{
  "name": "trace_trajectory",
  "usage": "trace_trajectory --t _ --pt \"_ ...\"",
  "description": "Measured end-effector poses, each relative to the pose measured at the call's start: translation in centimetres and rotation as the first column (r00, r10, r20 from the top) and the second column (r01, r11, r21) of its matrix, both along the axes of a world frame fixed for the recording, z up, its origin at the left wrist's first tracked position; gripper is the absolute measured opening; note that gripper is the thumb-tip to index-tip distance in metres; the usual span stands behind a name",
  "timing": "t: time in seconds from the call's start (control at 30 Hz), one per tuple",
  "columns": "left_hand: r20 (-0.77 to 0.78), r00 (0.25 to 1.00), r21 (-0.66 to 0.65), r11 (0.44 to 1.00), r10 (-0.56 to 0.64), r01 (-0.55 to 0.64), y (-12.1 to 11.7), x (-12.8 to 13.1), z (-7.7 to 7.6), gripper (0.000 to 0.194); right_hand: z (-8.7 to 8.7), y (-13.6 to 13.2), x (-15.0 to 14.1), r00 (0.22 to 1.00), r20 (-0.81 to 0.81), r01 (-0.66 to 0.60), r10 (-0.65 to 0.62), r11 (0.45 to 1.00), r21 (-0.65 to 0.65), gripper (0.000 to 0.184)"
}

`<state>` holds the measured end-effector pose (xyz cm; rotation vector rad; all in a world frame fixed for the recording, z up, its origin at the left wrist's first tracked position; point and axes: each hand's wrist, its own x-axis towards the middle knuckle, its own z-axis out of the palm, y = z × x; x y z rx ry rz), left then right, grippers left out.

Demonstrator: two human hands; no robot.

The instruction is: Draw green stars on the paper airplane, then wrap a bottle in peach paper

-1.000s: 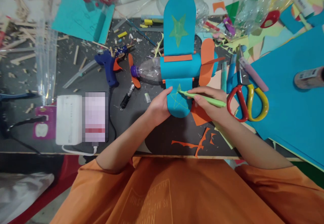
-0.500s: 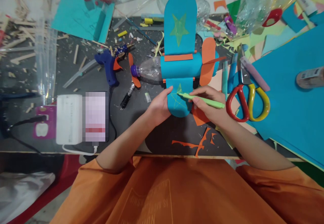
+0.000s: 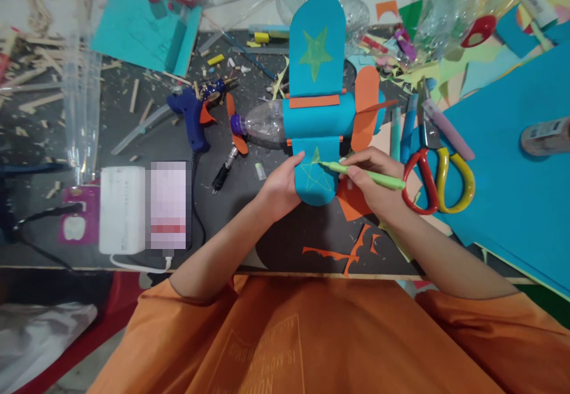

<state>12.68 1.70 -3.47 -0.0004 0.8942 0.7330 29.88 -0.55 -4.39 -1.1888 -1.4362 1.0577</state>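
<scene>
- Gripping a light green marker (image 3: 380,179), my right hand (image 3: 377,197) has its fingers closed snugly around it.
- The marker leans, with its tip at the star outline (image 3: 314,175) on the near wing (image 3: 316,199). From my camera, I can't tell if the tip is touching.
- My left hand (image 3: 280,189) holds that wing by its left edge. The thumb is on top, and the other fingers are hidden.
- The wing is part of a toy plane (image 3: 318,114), in the middle of my view, with its nose to the left.
- Only the top of the near star is coloured in. The far wing (image 3: 317,10) has a star (image 3: 316,54) coloured all over.
- The front is a clear bottle (image 3: 267,120) with a purple cap (image 3: 237,125) and an orange propeller (image 3: 241,144). The tail (image 3: 366,126) is orange too.
- Left of the propeller lies a blue glue gun (image 3: 192,117).
- Scissors (image 3: 442,174) with red and yellow handles lie just right of my right hand.
- Orange paper bits (image 3: 329,252) lie on the dark surface (image 3: 280,242), close to the orange shirt (image 3: 320,334).
- Farther left are a white box (image 3: 122,210) and a phone (image 3: 168,204) with a blurred screen.
- Far right is a big blue sheet (image 3: 503,174). Far left are little wooden sticks (image 3: 42,106).
</scene>
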Motion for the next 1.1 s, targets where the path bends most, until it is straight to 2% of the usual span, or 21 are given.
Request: trace_trajectory --t 0.1,0.37,0.53,0.67,0.9,1.1 --pt "-0.012 1.000 -0.006 1.000 0.003 -0.003 -0.02 -0.01 0.04 0.052 -0.10 0.03 0.04 0.999 0.035 -0.007 0.008 1.000 -0.016 0.017" --pt "-0.045 0.999 -0.027 1.000 -0.007 0.005 0.05 0.07 0.38 0.053 0.36 -0.05 -0.06 1.000 0.025 -0.014 0.014 1.000 0.003 0.015" --pt "0.019 1.000 -0.010 1.000 -0.008 0.008 0.00 -0.06 0.21 0.052 0.53 -0.16 -0.29 0.991 0.080 -0.107 0.110 0.993 -0.042 0.015" --pt "0.011 1.000 -0.033 0.999 -0.001 0.001 0.04 -0.07 0.12 0.052 0.38 -0.09 -0.34 0.991 0.072 -0.113 0.117 0.992 -0.049 0.019" --pt "0.034 0.999 -0.008 1.000 -0.008 0.009 -0.01 -0.05 -0.02 0.053 0.02 -0.11 -0.28 0.987 0.094 -0.129 0.132 0.991 -0.033 0.012" --pt "0.045 0.998 0.023 0.999 -0.033 0.032 -0.05 -0.22 -0.39 0.052 0.10 -0.10 -0.21 0.981 0.102 -0.159 0.163 0.986 -0.042 0.018"
